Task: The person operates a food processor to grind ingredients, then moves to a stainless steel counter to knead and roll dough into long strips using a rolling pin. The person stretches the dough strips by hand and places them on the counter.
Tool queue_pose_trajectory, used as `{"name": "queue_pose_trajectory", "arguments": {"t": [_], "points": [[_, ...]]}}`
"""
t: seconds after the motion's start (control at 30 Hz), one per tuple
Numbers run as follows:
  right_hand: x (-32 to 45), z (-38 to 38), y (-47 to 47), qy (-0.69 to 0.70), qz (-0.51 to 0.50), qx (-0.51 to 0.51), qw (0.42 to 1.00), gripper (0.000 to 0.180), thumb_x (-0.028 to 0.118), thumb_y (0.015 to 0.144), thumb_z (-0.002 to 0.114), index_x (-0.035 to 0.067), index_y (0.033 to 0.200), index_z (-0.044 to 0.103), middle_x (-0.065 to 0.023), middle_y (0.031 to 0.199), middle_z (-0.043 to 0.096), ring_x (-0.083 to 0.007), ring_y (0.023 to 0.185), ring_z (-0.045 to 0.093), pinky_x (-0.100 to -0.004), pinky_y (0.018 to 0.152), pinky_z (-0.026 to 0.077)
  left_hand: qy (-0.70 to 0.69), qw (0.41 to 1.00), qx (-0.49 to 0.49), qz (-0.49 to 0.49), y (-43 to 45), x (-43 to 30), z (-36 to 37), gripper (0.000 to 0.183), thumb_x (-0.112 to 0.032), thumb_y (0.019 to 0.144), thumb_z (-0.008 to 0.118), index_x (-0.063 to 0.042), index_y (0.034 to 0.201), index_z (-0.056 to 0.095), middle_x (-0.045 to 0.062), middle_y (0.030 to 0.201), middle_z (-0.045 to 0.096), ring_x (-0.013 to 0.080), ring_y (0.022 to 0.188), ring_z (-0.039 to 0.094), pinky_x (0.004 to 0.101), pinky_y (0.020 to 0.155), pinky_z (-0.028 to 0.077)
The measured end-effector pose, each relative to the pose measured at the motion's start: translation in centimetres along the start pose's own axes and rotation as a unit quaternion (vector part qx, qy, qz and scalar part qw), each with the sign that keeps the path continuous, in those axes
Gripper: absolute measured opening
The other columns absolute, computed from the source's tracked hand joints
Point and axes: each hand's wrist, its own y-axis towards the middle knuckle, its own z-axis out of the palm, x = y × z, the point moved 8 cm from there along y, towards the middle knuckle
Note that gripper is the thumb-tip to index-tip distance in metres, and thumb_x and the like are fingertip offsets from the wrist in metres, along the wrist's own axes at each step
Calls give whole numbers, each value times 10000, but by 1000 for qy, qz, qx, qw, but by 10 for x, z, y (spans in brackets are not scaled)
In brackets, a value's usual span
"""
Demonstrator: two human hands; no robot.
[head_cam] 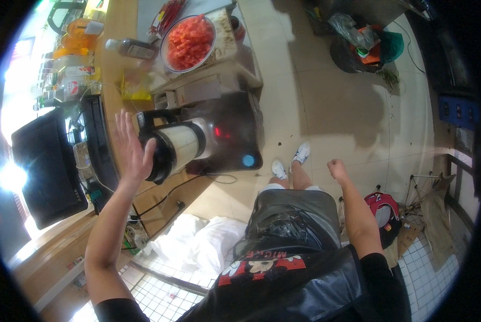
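Note:
My left hand (132,149) lies flat, fingers extended, against or just over the black lid (160,155) of a blender; whether it touches is hard to tell. The clear blender jar (183,141) holds a pale, creamy content and has a black handle (154,117). It stands on a dark base (232,129) with red-lit indicators and a round blue spot. Away from the counter, my right hand (337,169) hangs over the floor beside my body, curled into a loose fist with nothing visible in it.
Behind the blender, a bowl of chopped red pieces (189,43) sits near a dark bottle (136,49). A monitor (49,169) and oil bottles (77,36) line the left. Cables (208,176) hang by the counter. White sacks (204,241) and a bin (357,52) stand on the floor.

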Motion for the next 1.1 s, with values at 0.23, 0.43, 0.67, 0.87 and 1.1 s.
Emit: {"name": "queue_pose_trajectory", "arguments": {"t": [0.23, 0.43, 0.67, 0.87, 1.1], "points": [[9, -4, -5, 5, 5, 1, 1000, 313, 276, 864, 630, -22, 857, 721, -273, 850, 711, -423, 838, 712, -495, 796, 552, -15, 1000, -7, -1, 0, 0, 1, 905, -586, 1033, 454, -14, 1669, 157, 220, 1740, 151, 387, 1625, 82, 528, 1297, 51], [26, -11, -13, -4, 5, 6, 1000, 289, 249, 860, 639, -30, 854, 716, -276, 833, 704, -421, 820, 707, -492, 788, 550, -1, 1000, 2, -2, -1, 2, 2, 907, -605, 1040, 436, -34, 1677, 132, 214, 1744, 125, 380, 1627, 62, 535, 1299, 47], [15, -8, -4, 4, -3, -1, 1000, 292, 247, 857, 642, -34, 835, 716, -281, 818, 698, -432, 819, 703, -501, 778, 550, -2, 1000, -15, 11, 0, 0, 0, 928, -640, 1046, 399, 10, 1664, 162, 219, 1735, 169, 396, 1618, 101, 516, 1292, 51], [8, -8, 4, -14, -8, -12, 1000, 304, 265, 859, 638, -25, 847, 727, -281, 853, 708, -437, 857, 710, -508, 802, 551, -15, 1000, -15, 3, -1, 0, 1, 928, -644, 1045, 399, 8, 1664, 169, 219, 1735, 173, 396, 1617, 108, 515, 1291, 53], [26, -14, -2, -23, -11, -18, 1000, 311, 274, 865, 624, -21, 835, 720, -274, 852, 710, -437, 852, 705, -502, 808, 549, -11, 1000, -9, 12, 1, -1, -1, 886, -541, 1039, 469, -9, 1670, 145, 224, 1742, 136, 389, 1625, 75, 522, 1299, 36]]}}
